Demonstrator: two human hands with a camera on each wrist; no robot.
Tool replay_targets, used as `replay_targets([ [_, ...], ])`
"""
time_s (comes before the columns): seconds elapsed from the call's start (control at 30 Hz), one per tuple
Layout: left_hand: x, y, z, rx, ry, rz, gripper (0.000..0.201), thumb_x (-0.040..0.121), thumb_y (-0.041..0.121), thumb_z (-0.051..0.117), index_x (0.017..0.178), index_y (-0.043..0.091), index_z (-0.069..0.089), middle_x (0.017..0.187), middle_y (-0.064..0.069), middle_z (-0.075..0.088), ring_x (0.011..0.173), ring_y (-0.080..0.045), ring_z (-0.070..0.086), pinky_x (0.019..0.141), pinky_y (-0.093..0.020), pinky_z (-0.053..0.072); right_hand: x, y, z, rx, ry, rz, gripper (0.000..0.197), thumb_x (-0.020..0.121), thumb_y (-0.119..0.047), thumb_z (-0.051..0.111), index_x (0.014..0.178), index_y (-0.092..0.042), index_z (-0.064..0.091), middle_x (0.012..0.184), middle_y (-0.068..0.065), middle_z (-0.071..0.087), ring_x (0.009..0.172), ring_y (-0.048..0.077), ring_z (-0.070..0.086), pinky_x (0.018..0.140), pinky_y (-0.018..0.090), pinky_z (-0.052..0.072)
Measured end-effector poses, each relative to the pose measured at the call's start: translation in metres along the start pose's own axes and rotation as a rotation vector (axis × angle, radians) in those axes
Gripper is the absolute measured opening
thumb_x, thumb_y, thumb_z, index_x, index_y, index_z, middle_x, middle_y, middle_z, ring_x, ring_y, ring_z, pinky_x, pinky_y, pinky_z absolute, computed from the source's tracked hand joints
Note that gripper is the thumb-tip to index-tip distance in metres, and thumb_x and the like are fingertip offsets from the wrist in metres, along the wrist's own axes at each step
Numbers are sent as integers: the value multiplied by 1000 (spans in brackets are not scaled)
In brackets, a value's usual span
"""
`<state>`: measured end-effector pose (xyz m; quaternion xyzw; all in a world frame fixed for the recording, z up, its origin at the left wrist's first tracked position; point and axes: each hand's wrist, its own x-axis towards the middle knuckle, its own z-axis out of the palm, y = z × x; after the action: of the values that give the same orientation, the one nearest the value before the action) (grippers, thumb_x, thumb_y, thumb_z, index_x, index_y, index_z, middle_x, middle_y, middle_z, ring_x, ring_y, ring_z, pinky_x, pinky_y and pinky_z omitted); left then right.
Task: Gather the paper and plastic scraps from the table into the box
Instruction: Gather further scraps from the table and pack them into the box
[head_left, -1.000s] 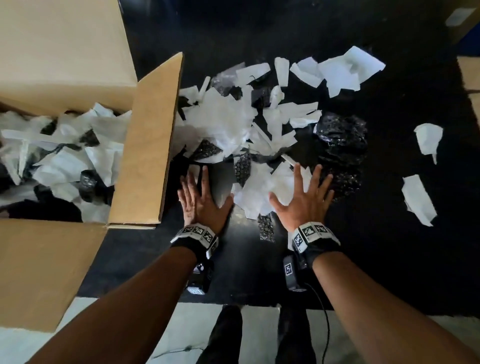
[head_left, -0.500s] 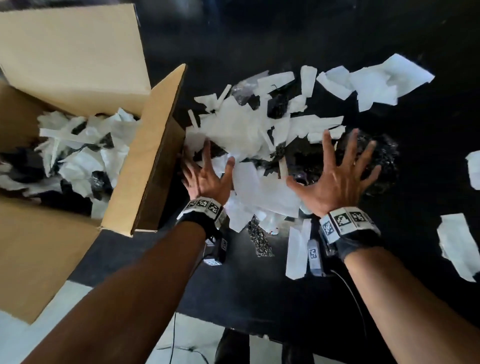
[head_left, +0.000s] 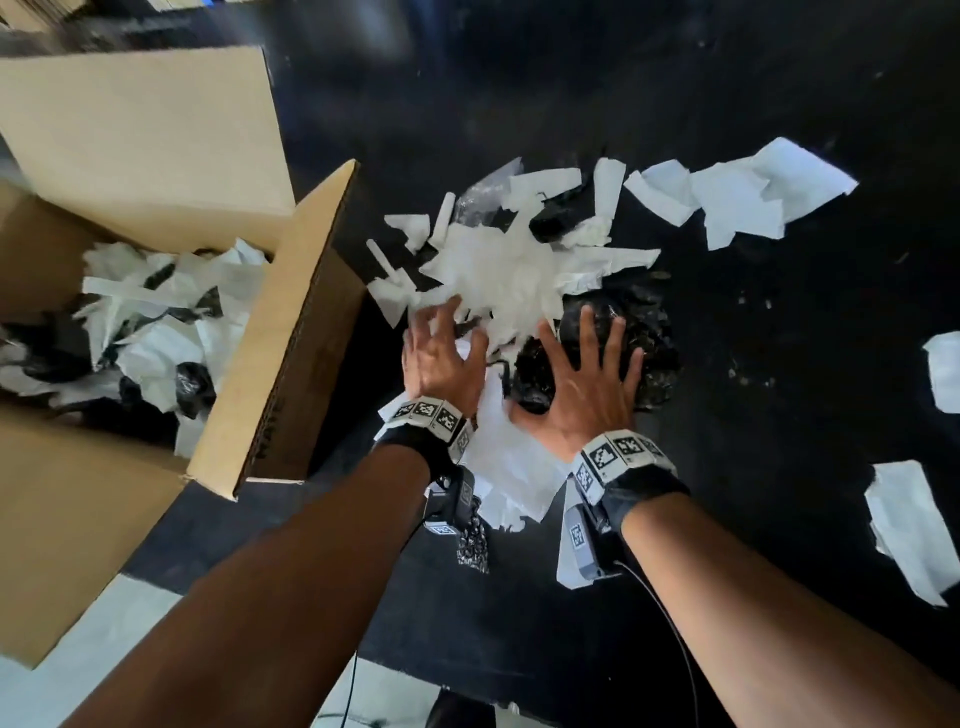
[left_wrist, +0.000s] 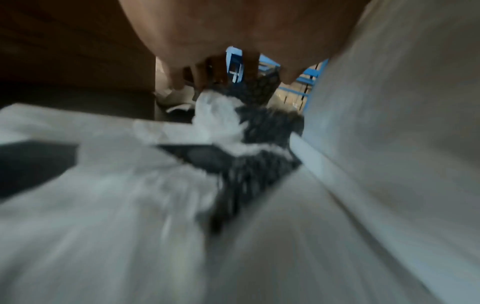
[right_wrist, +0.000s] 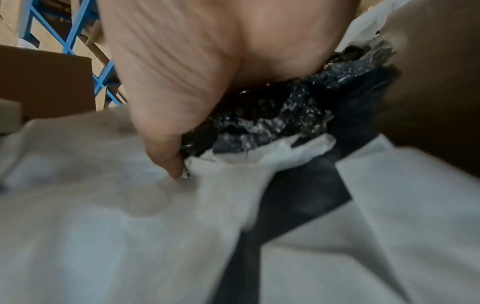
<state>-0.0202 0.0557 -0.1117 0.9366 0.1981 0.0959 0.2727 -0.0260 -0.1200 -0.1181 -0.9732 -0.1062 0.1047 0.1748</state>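
Starting at the box (head_left: 280, 338), which stands open at the left edge of the tabletop (head_left: 779, 364) and already holds a bed of white and black scraps, we take it as our landmark. Just right of its near flap lies the heap of scraps (head_left: 509, 270), white paper mixed with crumpled black plastic (head_left: 644, 332). Our left hand (head_left: 441, 358) lies on the near side of that heap, closest to the box, fingers spread and flat on the paper, gripping nothing. Right of it our right hand (head_left: 582, 384) is likewise open, fingers splayed over the black plastic, with the thumb tip down on white paper in the right wrist view. We judge we are in the raking step, bunching the heap before lifting it. Next we would need to close both hands around the heap and carry it left over the flap into the box. Farther right of the box, loose paper pieces (head_left: 737, 202) still lie well apart from the heap and will need another pass.
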Motion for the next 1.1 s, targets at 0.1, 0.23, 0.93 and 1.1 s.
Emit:
replay_targets([
  [0.1, 33, 8, -11, 59, 180, -79, 56, 83, 49, 57, 135, 29, 53, 142, -9, 45, 127, -34, 46, 101, -47, 42, 4, 5, -3, 1, -3, -4, 113, 67, -84, 58, 159, -44, 4, 169, 10, -12, 152, 43, -14, 118, 69, 1],
  [0.23, 89, 5, 3, 172, 57, -219, 73, 84, 62, 55, 149, 35, 35, 163, -8, 17, 151, -37, 12, 118, -59, 24, 7, 9, 0, -4, 27, -32, 114, 65, -84, 59, 159, -42, 10, 169, 12, -9, 152, 44, -11, 118, 69, 2],
  [0.93, 37, 49, -2, -54, -12, -115, 84, 84, 76, 49, 154, 40, 22, 167, -4, 10, 153, -32, 12, 120, -63, 14, 19, 37, -68, 205, 0, -88, 85, 73, -71, 55, 150, -39, 35, 161, 6, 29, 150, 31, 21, 117, 59, 23],
  [1.1, 15, 34, 20, 60, -264, -3, 90, 79, 84, 48, 154, 56, 7, 168, 3, -11, 155, -26, -9, 121, -64, 5, 109, 108, -121, 232, 279, 100, 78, 70, -65, 56, 137, -25, 54, 142, 11, 46, 131, 35, 44, 105, 57, 37],
])
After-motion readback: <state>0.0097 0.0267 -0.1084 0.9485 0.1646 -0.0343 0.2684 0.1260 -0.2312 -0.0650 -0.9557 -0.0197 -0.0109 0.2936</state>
